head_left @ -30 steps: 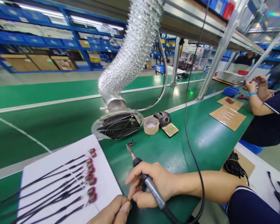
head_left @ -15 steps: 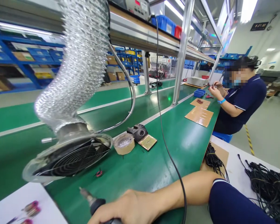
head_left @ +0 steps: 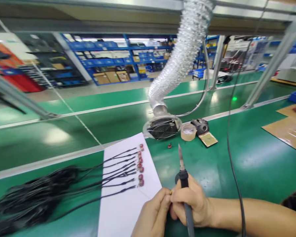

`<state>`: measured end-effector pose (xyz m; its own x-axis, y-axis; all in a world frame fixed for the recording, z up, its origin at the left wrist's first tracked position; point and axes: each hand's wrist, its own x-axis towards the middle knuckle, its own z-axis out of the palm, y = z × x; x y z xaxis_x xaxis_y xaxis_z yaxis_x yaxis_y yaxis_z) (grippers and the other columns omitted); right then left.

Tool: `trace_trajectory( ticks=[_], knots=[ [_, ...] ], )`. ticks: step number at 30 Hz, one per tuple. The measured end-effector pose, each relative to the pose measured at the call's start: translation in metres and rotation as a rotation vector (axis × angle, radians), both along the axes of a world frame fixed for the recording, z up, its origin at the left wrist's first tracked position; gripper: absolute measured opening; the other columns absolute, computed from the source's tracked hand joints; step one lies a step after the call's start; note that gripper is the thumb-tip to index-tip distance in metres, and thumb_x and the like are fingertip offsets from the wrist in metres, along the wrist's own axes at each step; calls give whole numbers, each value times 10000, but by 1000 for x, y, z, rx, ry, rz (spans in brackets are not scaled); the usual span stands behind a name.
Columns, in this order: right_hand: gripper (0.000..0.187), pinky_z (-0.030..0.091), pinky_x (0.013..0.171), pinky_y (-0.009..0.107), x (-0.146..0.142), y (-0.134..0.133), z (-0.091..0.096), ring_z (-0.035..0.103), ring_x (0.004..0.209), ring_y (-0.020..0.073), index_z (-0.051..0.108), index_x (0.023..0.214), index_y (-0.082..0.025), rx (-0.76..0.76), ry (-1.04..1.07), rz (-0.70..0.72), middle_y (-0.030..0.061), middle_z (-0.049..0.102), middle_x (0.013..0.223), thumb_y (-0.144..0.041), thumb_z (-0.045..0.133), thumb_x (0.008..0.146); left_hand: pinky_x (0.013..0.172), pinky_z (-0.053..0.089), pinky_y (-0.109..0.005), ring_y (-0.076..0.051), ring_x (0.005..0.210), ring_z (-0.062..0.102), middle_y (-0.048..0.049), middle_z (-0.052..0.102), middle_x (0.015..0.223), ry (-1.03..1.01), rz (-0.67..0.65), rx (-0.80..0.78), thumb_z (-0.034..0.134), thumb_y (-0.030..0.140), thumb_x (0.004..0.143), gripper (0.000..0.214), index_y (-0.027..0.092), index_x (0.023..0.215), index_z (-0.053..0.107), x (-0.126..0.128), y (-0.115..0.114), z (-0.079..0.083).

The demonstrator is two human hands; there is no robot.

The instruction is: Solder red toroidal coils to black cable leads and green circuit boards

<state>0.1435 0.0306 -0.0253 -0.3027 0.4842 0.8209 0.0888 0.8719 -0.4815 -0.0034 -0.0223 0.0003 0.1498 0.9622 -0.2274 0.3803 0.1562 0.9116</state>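
My right hand [head_left: 198, 202] is closed around the handle of a soldering iron [head_left: 184, 179], its metal tip pointing away from me over the green bench. Against it, fingertips nearly touching, my left hand [head_left: 153, 212] pinches something tiny, with only a yellowish speck showing. Left of my hands lies a white sheet [head_left: 120, 210]. On it, several black cables [head_left: 115, 173] end beside small red-and-metal coil-like parts [head_left: 140, 180]. One similar small red part [head_left: 169, 145] rests on the bench beyond the iron's tip.
A fume extractor head [head_left: 162, 129] hangs from a silver duct [head_left: 174, 64] behind the sheet. Beside it are a tape roll [head_left: 188, 132] and an iron stand [head_left: 200, 126] with a sponge tray [head_left: 208, 139]. Bundled cables [head_left: 44, 187] lie left; a cord [head_left: 230, 144] hangs at right.
My view has swung left, bringing the sheet and cables in and leaving the co-worker out of view. My left hand has appeared beside the right, which still holds the soldering iron, now tilted upward.
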Motion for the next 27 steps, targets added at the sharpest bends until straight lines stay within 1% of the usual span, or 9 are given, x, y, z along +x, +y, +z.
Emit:
trace_trajectory(
  ticks=[2, 4, 8, 13, 17, 19, 23, 25, 27],
  knots=[
    [386, 492, 658, 312, 0, -4, -4, 547, 588, 142, 508, 1066, -277, -14, -28, -27, -34, 606, 662, -41, 491, 762, 559, 371, -238, -143, 601, 436, 10, 475, 638, -36, 18, 17, 318, 663, 943, 536, 204, 707, 464, 3, 1, 1],
    [312, 497, 629, 301, -1, -8, -8, 565, 638, 158, 521, 1018, -270, -48, -39, -92, -13, 604, 688, -56, 504, 792, 558, 345, -245, -142, 603, 421, 15, 459, 640, -45, 32, 26, 308, 647, 954, 516, 205, 733, 456, 5, -1, -1],
    [183, 516, 615, 255, -3, -14, -7, 589, 663, 140, 514, 946, -247, -200, -61, -176, 1, 613, 746, -93, 538, 850, 542, 308, -253, -140, 597, 405, 28, 450, 674, -73, 106, 7, 288, 590, 983, 429, 207, 907, 466, 7, -5, -9],
    [127, 480, 530, 204, 0, -19, -9, 554, 565, 98, 485, 935, -235, -495, -74, -122, -28, 553, 706, -156, 569, 881, 555, 320, -258, -143, 594, 418, 51, 413, 648, -109, 152, 17, 291, 526, 1001, 350, 207, 1049, 426, 9, -6, -12],
    [107, 462, 499, 195, 2, -18, -15, 522, 520, 88, 450, 945, -243, -697, -56, 5, -59, 510, 640, -202, 547, 921, 617, 374, -266, -144, 630, 485, 44, 490, 656, -231, 132, 31, 319, 494, 1004, 342, 193, 1145, 401, 8, -1, -9],
    [120, 474, 511, 191, 5, -14, -12, 541, 521, 86, 448, 963, -247, -683, -74, 35, -63, 528, 633, -192, 547, 922, 624, 379, -262, -131, 603, 479, 53, 490, 621, -304, 119, 25, 336, 484, 1003, 331, 183, 1101, 433, 7, 2, -7],
    [196, 530, 616, 215, 13, -2, 1, 624, 674, 111, 482, 1003, -244, -442, -125, -36, -6, 618, 788, -146, 588, 870, 528, 280, -239, -102, 537, 338, 77, 369, 579, -331, 156, -26, 419, 489, 967, 335, 169, 922, 510, 4, 9, -7],
    [219, 544, 650, 225, 18, 3, 6, 640, 719, 120, 491, 1022, -239, -368, -122, -44, 10, 626, 835, -128, 589, 860, 530, 267, -238, -101, 560, 318, 65, 371, 614, -317, 147, -43, 455, 479, 941, 328, 166, 867, 522, 2, 14, -5],
    [237, 553, 675, 232, 22, 7, 9, 655, 754, 127, 500, 1042, -235, -333, -120, -40, 20, 632, 870, -117, 591, 858, 543, 286, -238, -106, 582, 340, 48, 406, 639, -279, 129, -55, 478, 472, 912, 321, 167, 824, 527, -4, 20, 2]
  ],
)
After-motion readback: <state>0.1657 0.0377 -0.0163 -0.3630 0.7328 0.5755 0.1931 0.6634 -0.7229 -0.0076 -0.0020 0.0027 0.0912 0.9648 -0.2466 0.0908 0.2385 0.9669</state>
